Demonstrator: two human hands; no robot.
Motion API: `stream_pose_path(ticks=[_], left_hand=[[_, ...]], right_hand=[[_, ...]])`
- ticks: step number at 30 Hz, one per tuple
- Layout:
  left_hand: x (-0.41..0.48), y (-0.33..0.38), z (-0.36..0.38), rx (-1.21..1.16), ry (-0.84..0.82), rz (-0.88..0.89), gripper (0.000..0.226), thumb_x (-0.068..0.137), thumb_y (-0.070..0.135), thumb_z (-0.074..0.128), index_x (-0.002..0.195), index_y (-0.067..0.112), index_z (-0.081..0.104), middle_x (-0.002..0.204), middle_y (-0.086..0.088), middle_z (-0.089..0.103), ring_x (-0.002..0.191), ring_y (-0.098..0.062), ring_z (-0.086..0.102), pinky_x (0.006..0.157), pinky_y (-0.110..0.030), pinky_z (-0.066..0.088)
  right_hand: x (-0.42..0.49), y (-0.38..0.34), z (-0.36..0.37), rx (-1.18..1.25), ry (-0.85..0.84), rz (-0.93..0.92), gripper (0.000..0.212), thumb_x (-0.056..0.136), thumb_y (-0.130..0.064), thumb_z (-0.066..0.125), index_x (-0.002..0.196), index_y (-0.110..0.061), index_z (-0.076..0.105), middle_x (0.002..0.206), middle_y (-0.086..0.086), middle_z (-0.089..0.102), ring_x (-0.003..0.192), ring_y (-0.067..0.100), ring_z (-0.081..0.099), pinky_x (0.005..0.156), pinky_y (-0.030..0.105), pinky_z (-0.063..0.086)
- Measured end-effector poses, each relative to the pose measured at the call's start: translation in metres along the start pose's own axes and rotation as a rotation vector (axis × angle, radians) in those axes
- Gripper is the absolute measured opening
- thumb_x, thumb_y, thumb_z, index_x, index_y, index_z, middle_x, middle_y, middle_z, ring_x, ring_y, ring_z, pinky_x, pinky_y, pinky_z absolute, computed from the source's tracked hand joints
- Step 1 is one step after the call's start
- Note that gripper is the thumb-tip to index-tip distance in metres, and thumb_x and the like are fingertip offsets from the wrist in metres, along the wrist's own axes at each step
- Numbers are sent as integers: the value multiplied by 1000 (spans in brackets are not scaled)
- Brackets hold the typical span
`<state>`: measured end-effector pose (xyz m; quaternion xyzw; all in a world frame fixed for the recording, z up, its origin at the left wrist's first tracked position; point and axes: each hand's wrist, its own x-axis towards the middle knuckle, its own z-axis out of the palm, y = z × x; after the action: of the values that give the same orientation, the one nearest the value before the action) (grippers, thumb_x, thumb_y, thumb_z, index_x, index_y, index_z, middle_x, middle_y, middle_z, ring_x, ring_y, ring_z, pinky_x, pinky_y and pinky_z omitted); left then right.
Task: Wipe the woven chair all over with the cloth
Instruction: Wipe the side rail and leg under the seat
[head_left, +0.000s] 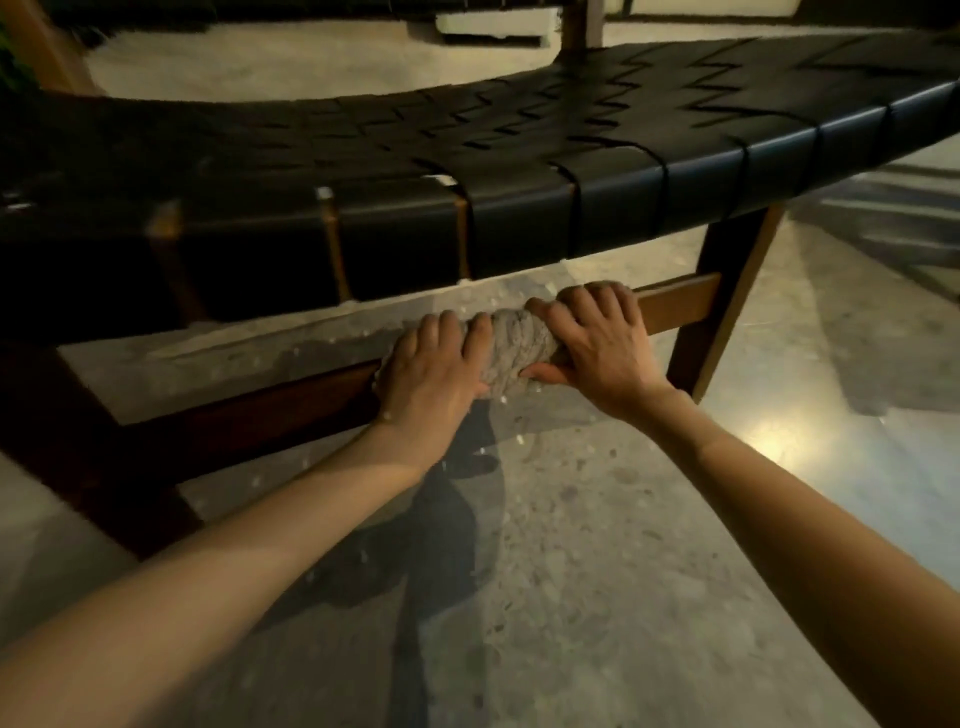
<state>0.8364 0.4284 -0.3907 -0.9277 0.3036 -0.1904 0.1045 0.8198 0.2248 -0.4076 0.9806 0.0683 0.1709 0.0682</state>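
- Two hands meet on the cloth (519, 345), a grey wad wrapped around the lower wooden rail (678, 306) of the chair (613, 208).
- Left hand (434, 366) lies palm down over the cloth's left end, its fingers curled over the top of the cloth and the rail. Its thumb is hidden.
- Right hand (597, 343) grips the cloth's right end, with the fingers curled over the top and far side and the thumb tucked along the near underside.
- Cloth shows between the hands as twisted, ropy folds. Both hands touch it and sit close beside each other, apparently without touching.
- Rail runs from lower left to upper right beneath the seat (519, 150), with bare wood showing on either side of the hands. Its right end joins a leg (724, 306).
- Seat is made of black woven straps and arcs across the top of the view, above the hands and apart from them.
- Floor (597, 545) is pale, speckled and glossy. It carries dark shadows below the rail and a bright glare spot at the right.
- Both forearms are bare and reach in from the bottom corners.
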Motion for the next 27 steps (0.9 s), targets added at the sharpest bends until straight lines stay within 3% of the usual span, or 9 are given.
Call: stream_pose_path(ticks=[5,8,11,14,17,19,21,23,27], left_hand=[[70,68,4,-178,-5,113,72,92,40,51,146,10,13,134,-17,38,119,-32,41,96,-39,36],[91,93,1,-235,62,201,75,96,46,41,151,12,3,149,-14,27,127,-31,35,105,-41,29],[97,108,-3,-394,87,206,67,96,30,46,151,16,11,156,-6,16,137,-27,23,112,-42,19],[93,111,-8,-549,108,38,54,96,23,49,147,26,30,149,1,31,132,-25,28,106,-40,22],[86,100,-7,-597,141,-45,41,99,34,42,140,35,43,138,6,44,122,-21,38,97,-35,25],[84,90,-6,-584,142,-26,40,98,37,43,138,37,44,134,6,47,118,-20,40,92,-32,27],[84,83,-6,-589,130,5,41,97,36,46,138,37,44,134,6,48,116,-21,40,91,-32,28],[86,80,-6,-598,111,40,42,97,36,47,139,37,42,135,6,49,117,-20,41,91,-31,29],[92,77,-3,-621,22,113,48,98,35,43,145,36,32,140,6,45,119,-18,47,95,-33,38]], right_hand=[[-16,83,2,-3,-99,150,79,82,-77,29,136,-21,41,128,17,48,121,38,42,109,52,25],[-26,110,-2,44,-99,214,78,80,-64,49,144,-21,36,148,15,35,138,37,26,115,47,14],[-35,113,-5,52,-55,269,79,83,-45,63,149,-22,27,157,9,22,145,35,10,118,45,8],[-50,99,-6,110,109,473,67,86,-34,65,146,-26,36,156,9,20,138,39,17,112,42,21],[-58,74,-3,473,312,786,47,90,-22,59,136,-27,50,149,10,20,127,29,17,107,34,23],[-51,60,1,803,375,1034,40,94,-28,57,133,-30,52,139,7,21,125,23,19,108,30,24],[-40,49,2,1089,384,1221,47,92,-39,57,138,-34,46,134,6,21,126,24,23,111,33,26],[-30,42,2,1336,361,1283,59,92,-45,56,145,-38,32,145,11,13,135,32,24,114,40,27],[-11,37,5,1490,357,1253,71,95,-47,48,150,-41,3,156,16,2,140,37,21,114,43,25]])
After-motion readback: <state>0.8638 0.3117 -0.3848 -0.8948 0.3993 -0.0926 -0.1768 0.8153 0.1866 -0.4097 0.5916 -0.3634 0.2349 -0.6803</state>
